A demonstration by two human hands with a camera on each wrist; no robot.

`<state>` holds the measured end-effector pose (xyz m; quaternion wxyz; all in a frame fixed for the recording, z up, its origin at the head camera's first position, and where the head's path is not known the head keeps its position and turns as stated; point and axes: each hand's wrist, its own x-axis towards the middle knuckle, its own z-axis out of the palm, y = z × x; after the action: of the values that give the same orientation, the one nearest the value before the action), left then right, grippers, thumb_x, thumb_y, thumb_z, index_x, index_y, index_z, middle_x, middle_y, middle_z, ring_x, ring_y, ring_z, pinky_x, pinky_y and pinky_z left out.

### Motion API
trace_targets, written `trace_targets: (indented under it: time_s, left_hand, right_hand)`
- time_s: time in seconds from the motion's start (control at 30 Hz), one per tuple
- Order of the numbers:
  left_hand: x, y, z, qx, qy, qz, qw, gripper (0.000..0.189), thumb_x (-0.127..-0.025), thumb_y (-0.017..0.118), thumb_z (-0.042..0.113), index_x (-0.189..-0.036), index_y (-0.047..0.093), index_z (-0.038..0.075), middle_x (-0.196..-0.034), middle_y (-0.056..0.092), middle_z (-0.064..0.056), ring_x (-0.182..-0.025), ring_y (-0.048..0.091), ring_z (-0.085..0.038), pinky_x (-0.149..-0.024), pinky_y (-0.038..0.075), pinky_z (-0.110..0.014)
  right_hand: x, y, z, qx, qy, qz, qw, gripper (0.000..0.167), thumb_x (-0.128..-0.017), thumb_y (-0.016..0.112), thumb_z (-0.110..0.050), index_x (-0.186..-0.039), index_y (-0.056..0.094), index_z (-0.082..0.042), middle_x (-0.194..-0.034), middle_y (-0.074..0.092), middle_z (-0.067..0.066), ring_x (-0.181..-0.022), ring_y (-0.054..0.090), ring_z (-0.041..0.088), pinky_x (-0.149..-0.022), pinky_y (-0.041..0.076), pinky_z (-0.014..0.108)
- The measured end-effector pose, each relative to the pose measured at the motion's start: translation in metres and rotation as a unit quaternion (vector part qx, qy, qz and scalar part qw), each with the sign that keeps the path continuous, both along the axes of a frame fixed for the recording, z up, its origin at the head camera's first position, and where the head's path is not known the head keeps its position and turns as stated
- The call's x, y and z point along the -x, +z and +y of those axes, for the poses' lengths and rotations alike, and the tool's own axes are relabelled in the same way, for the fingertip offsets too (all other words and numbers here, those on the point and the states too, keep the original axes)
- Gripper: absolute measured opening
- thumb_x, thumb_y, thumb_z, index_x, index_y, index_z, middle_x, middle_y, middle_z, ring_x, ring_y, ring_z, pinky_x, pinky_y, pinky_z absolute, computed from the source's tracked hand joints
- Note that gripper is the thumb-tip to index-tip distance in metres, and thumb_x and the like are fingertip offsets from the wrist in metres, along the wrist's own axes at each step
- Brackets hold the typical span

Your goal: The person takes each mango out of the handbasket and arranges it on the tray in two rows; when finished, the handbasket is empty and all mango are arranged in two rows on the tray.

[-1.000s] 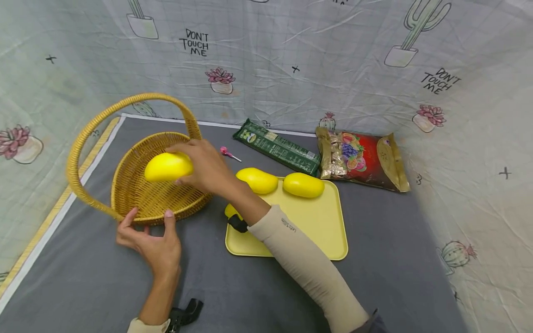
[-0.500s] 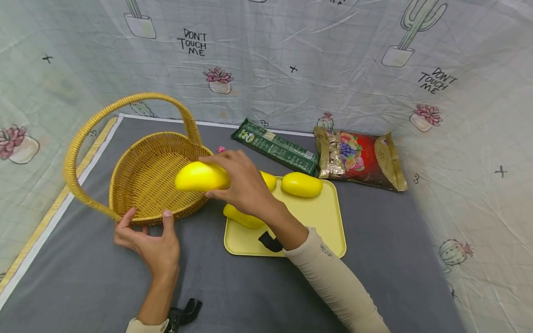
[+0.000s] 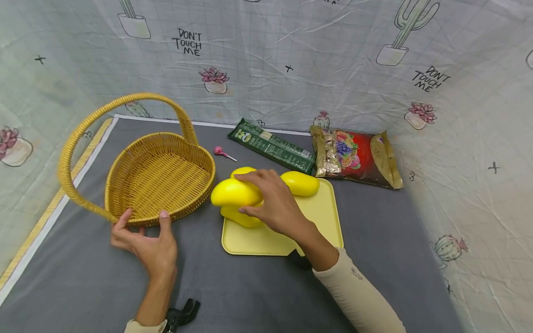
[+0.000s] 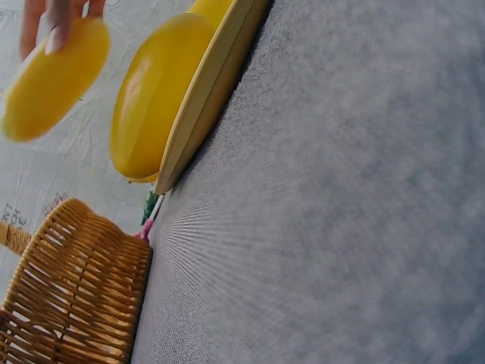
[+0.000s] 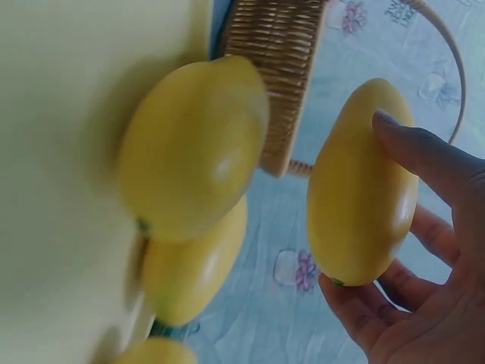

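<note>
My right hand holds a yellow mango by its sides, thumb against fingers. In the right wrist view this mango hangs in the air, apart from the others. Beneath and behind it in the head view, several mangoes lie on the yellow tray: one at the left edge, one at the back right, and one partly hidden at the back. My left hand grips the near rim of a wicker basket, thumb and index fingertip at the edge. The basket's inside shows nothing but weave.
Behind the tray lie a dark green packet and a red and gold candy bag. A pink lollipop rests between basket and packet. The basket's tall handle arches at the left. A printed curtain hangs behind the grey tabletop.
My right hand has carried the mango from inside the basket rightward, out over the tray's left side. The left hand stays on the basket rim.
</note>
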<state>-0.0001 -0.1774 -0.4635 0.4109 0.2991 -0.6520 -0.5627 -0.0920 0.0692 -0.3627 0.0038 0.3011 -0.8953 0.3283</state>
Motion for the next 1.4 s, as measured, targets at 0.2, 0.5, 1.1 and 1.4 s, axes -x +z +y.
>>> trace_targets:
  time_s: [0.2, 0.5, 1.1, 1.4]
  left_hand:
    - [0.001, 0.002, 0.002, -0.001, -0.006, 0.001, 1.0000, 0.068, -0.092, 0.081, 0.031, -0.147, 0.043, 0.018, -0.152, 0.022, 0.000, -0.148, 0.023, -0.010, -0.121, 0.024, -0.045]
    - [0.001, 0.000, 0.004, -0.009, -0.010, 0.005, 0.9999, 0.067, -0.093, 0.081, 0.028, -0.147, 0.042, 0.018, -0.152, 0.020, -0.001, -0.150, 0.021, -0.009, -0.123, 0.023, -0.045]
    - [-0.001, 0.003, 0.006, -0.004, -0.011, -0.001, 0.9999, 0.065, -0.094, 0.079, 0.027, -0.147, 0.042, 0.019, -0.153, 0.020, -0.001, -0.150, 0.021, -0.008, -0.124, 0.022, -0.046]
    - [-0.001, 0.004, 0.007, -0.007, -0.015, -0.003, 0.9999, 0.064, -0.095, 0.078, 0.019, -0.147, 0.041, 0.019, -0.154, 0.019, -0.002, -0.152, 0.019, -0.008, -0.125, 0.022, -0.043]
  right_hand:
    - [-0.004, -0.007, 0.031, -0.004, -0.038, -0.007, 0.9992, 0.072, -0.081, 0.095, -0.028, -0.147, 0.065, -0.025, -0.139, 0.064, 0.002, -0.128, 0.055, 0.025, -0.111, 0.044, 0.050]
    - [-0.010, -0.023, 0.080, -0.011, -0.118, -0.030, 0.9925, 0.074, -0.078, 0.096, -0.027, -0.146, 0.066, -0.025, -0.136, 0.057, 0.009, -0.126, 0.054, 0.033, -0.104, 0.048, 0.054]
    - [-0.018, -0.046, 0.125, -0.054, -0.178, -0.065, 0.9803, 0.070, -0.077, 0.097, -0.025, -0.142, 0.070, -0.019, -0.122, 0.051, 0.014, -0.112, 0.049, 0.034, -0.092, 0.039, 0.047]
    - [-0.018, -0.055, 0.126, -0.060, -0.170, -0.075, 0.9807, 0.069, -0.079, 0.096, -0.027, -0.142, 0.069, -0.019, -0.125, 0.053, 0.015, -0.117, 0.049, 0.036, -0.094, 0.039, 0.050]
